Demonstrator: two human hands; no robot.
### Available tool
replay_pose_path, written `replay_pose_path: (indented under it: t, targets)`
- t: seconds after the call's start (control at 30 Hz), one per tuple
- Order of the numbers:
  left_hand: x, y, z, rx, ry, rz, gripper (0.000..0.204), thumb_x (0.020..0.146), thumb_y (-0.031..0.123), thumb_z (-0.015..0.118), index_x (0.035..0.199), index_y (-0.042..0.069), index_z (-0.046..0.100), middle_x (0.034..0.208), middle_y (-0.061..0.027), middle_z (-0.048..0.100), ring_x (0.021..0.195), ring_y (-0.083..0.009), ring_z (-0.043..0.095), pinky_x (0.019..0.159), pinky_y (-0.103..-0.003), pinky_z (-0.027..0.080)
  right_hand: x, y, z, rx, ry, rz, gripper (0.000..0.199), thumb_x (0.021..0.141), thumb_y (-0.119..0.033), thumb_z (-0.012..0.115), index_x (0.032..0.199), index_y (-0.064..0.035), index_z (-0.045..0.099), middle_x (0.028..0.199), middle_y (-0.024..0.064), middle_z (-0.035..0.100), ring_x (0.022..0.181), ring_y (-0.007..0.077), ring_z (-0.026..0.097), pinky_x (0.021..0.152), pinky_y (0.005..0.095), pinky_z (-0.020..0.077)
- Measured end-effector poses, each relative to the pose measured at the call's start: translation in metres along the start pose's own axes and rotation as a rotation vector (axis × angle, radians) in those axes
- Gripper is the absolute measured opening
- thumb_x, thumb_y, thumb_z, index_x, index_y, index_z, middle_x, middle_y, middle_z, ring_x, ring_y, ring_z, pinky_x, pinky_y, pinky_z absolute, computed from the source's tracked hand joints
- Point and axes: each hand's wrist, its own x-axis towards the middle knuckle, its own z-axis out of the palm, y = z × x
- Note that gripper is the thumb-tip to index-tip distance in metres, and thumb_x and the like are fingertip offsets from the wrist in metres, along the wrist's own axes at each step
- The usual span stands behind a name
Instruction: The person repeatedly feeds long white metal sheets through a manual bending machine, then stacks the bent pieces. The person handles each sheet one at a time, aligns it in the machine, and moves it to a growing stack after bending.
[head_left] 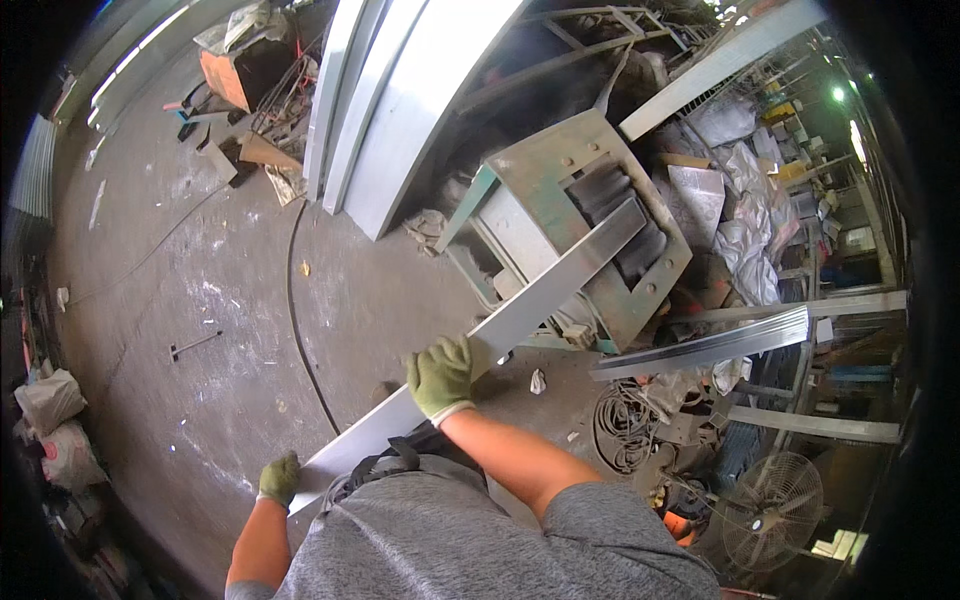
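Long metal strip (500, 325) runs from the waist into the green machine (590, 225). Left hand (279, 479) fingers grip its near end; right hand (440, 377) fingers clamp it mid-length, nearer the machine.

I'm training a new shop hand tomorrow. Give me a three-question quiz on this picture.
1. True or false: both hands, left hand and right hand, grip the metal strip.
2. The strip's far end lies in: A) the fan B) the green machine C) a sack
3. What do the hands wear?

Key: 1 true; 2 B; 3 green gloves.
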Motion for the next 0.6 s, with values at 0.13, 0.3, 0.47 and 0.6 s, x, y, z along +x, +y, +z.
replay_pose_path:
  t: [0.13, 0.3, 0.47, 0.6]
  targets:
    - [-0.01, -0.029, -0.019, -0.017, -0.021, -0.089, 0.068, 0.118, 0.056, 0.048, 0.095, 0.003, 0.084, 0.099, -0.0297, 0.08, 0.099, -0.0534, 0.078, 0.09, -0.061, 0.059, -0.011, -0.027, 0.001, 0.062, 0.011, -0.044, 0.033, 0.107, -0.036, 0.067, 0.091, -0.0097, 0.079, 0.106, 0.0112, 0.079, 0.129, 0.0389, 0.066, 0.129, 0.0668, 0.034]
    - [0.015, 0.016, -0.008, 0.036, -0.032, -0.145, 0.069, 0.117, 0.057, 0.047, 0.099, 0.001, 0.085, 0.106, -0.0345, 0.078, 0.111, -0.0553, 0.076, 0.096, -0.063, 0.057, 0.013, 0.019, -0.002, 0.031, 0.065, -0.058, 0.032, 0.107, -0.034, 0.067, 0.09, -0.0091, 0.078, 0.104, 0.0125, 0.078, 0.123, 0.0389, 0.066, 0.127, 0.0678, 0.0356]
    - [0.061, 0.231, 0.009, -0.03, -0.064, 0.406, 0.062, 0.118, 0.062, 0.05, 0.132, 0.009, 0.08, 0.118, -0.0284, 0.081, 0.117, -0.0502, 0.077, 0.099, -0.057, 0.06, 0.117, 0.198, -0.062, -0.049, 0.326, 0.012, 0.028, 0.102, -0.025, 0.065, 0.079, -0.0082, 0.068, 0.095, 0.018, 0.071, 0.1, 0.0454, 0.065, 0.116, 0.0634, 0.0456]
    - [0.059, 0.378, -0.001, -0.089, -0.166, 0.358, 0.053, 0.114, 0.06, 0.063, 0.119, 0.01, 0.082, 0.11, -0.0251, 0.082, 0.107, -0.05, 0.077, 0.09, -0.056, 0.061, 0.174, 0.307, -0.135, -0.271, 0.169, -0.083, 0.045, 0.112, -0.035, 0.055, 0.086, -0.0066, 0.079, 0.1, 0.0187, 0.079, 0.113, 0.0418, 0.07, 0.125, 0.0611, 0.041]
